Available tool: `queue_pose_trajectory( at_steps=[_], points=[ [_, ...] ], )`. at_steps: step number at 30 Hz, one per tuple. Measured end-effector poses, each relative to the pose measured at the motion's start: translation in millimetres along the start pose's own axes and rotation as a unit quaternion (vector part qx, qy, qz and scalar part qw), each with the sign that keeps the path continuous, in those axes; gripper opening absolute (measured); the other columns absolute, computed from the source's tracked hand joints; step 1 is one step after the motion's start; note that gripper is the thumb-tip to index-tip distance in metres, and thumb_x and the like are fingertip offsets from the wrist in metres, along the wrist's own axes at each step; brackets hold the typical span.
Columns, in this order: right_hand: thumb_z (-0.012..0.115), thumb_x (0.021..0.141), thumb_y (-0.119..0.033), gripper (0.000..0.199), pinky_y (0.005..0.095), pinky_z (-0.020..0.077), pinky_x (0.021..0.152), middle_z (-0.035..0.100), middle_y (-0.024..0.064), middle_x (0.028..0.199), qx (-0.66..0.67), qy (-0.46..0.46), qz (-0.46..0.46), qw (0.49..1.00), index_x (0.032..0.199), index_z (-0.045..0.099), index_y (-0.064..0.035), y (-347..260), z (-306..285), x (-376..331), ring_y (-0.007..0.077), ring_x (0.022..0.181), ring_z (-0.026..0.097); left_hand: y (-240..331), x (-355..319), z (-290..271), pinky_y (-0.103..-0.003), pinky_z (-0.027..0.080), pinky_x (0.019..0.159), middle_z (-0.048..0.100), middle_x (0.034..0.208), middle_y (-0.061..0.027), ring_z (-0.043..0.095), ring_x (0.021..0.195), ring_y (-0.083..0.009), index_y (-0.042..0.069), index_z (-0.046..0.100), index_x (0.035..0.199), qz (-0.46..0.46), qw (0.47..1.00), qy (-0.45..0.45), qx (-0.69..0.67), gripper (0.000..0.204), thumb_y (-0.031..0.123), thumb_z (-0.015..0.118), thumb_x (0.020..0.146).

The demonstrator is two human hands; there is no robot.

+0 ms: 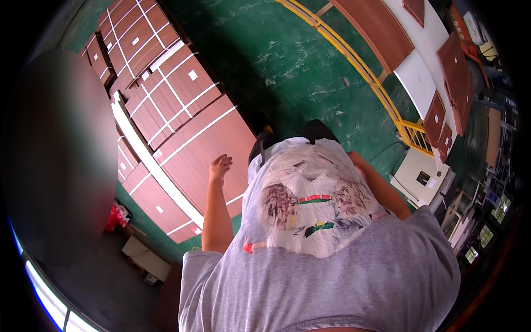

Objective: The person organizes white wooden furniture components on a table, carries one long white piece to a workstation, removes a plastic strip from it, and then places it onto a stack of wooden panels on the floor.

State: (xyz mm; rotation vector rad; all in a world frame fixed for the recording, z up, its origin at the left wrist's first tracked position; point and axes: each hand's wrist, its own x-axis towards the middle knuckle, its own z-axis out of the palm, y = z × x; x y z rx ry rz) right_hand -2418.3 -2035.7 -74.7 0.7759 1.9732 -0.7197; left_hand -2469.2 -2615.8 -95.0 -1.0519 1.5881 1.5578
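Observation:
My left hand (221, 167) hangs beside my body with loosely bent fingers apart and nothing in them. In the picture it overlaps a stack of reddish-brown wood panels (207, 138) bound with white straps; whether it touches them I cannot tell. My right hand (357, 160) is down at my other side, its fingers hidden behind my grey printed shirt (332, 276). Nothing held shows there.
More strapped panel stacks (135, 39) stand at the upper left. A yellow-edged conveyor (354, 61) carries brown panels (381, 27) on the right, near a beige cabinet (423, 177). The floor (265, 61) is green. A large blur covers the far left.

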Motion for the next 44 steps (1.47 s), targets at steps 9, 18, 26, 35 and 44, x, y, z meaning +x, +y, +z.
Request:
queue_pose_trajectory(
  at_steps=[9, 18, 26, 35, 44],
  points=[
    [0.072, 0.083, -0.033, 0.042, 0.0400, 0.0518, 0.072, 0.075, 0.0134, 0.092, 0.034, -0.055, -0.040, 0.997, 0.103, 0.075, 0.0036, -97.5, -52.3, 12.5, 0.0200, 0.082, 0.066, -41.0, -1.2, 4.3, -0.031, 0.052, 0.079, 0.074, 0.111, -0.0115, 0.070, 0.094, -0.0186, -0.001, 0.060, 0.131, -0.085, 0.994, 0.041, -0.055, 0.043, 0.024, 0.055, 0.097],
    [0.056, 0.095, -0.022, 0.028, 0.0282, 0.0383, 0.050, 0.059, 0.0039, 0.067, 0.119, -0.185, -0.007, 0.976, 0.069, 0.056, -0.0094, -148.3, -110.6, 95.8, 0.0116, 0.055, 0.051, -16.5, -13.1, 49.7, -0.034, 0.052, 0.081, 0.072, 0.115, -0.0129, 0.070, 0.097, -0.0208, -0.002, 0.060, 0.132, -0.064, 0.983, 0.082, -0.154, 0.042, 0.024, 0.054, 0.099],
    [0.056, 0.096, -0.025, 0.025, 0.0310, 0.0467, 0.052, 0.066, 0.0038, 0.073, 0.161, -0.160, -0.066, 0.972, 0.080, 0.065, -0.0079, -198.8, -103.5, 122.5, 0.0159, 0.057, 0.060, 10.1, 0.7, 52.2, -0.031, 0.053, 0.074, 0.074, 0.099, -0.0086, 0.070, 0.086, -0.0164, -0.003, 0.067, 0.122, -0.038, 0.988, 0.104, -0.108, 0.035, 0.020, 0.058, 0.096],
    [0.063, 0.089, -0.028, 0.027, 0.0364, 0.0532, 0.067, 0.073, 0.0147, 0.087, -0.158, -0.145, -0.185, 0.959, 0.094, 0.076, -0.0043, -206.7, -90.6, 141.3, 0.0211, 0.070, 0.066, 32.5, -20.0, 41.0, -0.030, 0.052, 0.076, 0.075, 0.106, -0.0089, 0.070, 0.089, -0.0150, 0.001, 0.066, 0.125, -0.052, 0.981, 0.133, -0.131, 0.038, 0.024, 0.057, 0.095],
    [0.063, 0.092, -0.028, 0.022, 0.0353, 0.0550, 0.061, 0.075, 0.0089, 0.086, -0.011, -0.207, -0.045, 0.977, 0.094, 0.075, -0.0090, -218.5, -117.2, 164.0, 0.0245, 0.072, 0.071, -25.2, -18.3, 65.3, -0.035, 0.054, 0.081, 0.075, 0.107, -0.0085, 0.072, 0.095, -0.0199, 0.004, 0.067, 0.125, -0.096, 0.974, 0.157, -0.132, 0.034, 0.023, 0.057, 0.097]
  ],
)
